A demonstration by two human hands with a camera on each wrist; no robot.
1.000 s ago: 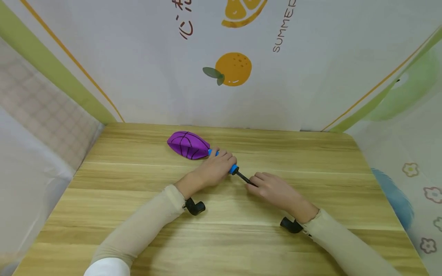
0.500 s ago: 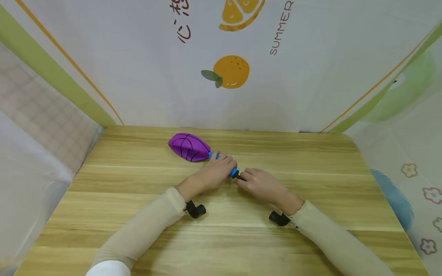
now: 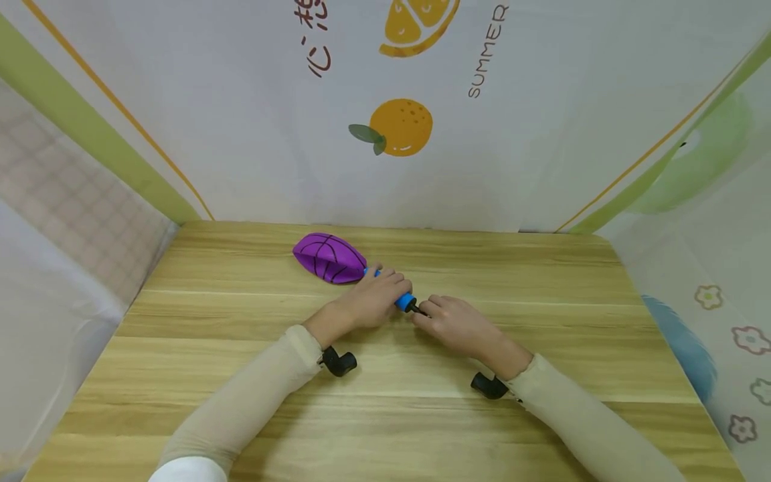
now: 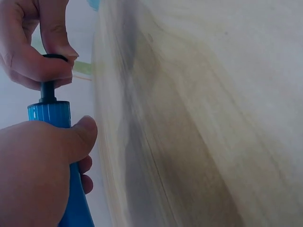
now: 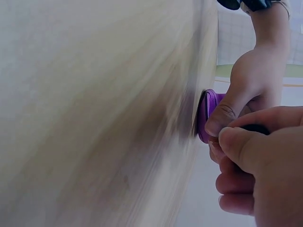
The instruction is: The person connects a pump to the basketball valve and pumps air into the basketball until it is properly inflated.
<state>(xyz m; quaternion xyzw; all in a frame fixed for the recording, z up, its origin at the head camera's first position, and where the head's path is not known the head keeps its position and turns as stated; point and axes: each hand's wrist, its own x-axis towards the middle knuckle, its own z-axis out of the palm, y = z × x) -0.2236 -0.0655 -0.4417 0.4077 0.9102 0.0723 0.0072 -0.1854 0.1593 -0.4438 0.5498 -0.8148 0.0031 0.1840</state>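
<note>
A blue hand pump (image 4: 78, 203) lies across my left hand (image 3: 376, 299), whose fingers and thumb wrap its barrel. My right hand (image 3: 454, 326) pinches the black pump handle (image 4: 56, 56) at the near end, close to the barrel; only a short length of the dark rod (image 4: 48, 91) shows between. At the pump's far end sits a partly deflated purple ball (image 3: 328, 258) with black lines, folded inward along its side. In the right wrist view the purple ball (image 5: 208, 113) shows behind my left thumb. The joint between pump and ball is too small to make out.
Everything is on a wood-grain table (image 3: 385, 415). A white printed curtain (image 3: 271, 134) hangs along its back edge, with more cloth at both sides. Black wrist mounts (image 3: 339, 362) stick out below both sleeves.
My right hand has moved up and left toward my left hand, pushing the pump's rod most of the way in. During the last half second the hands have barely moved.
</note>
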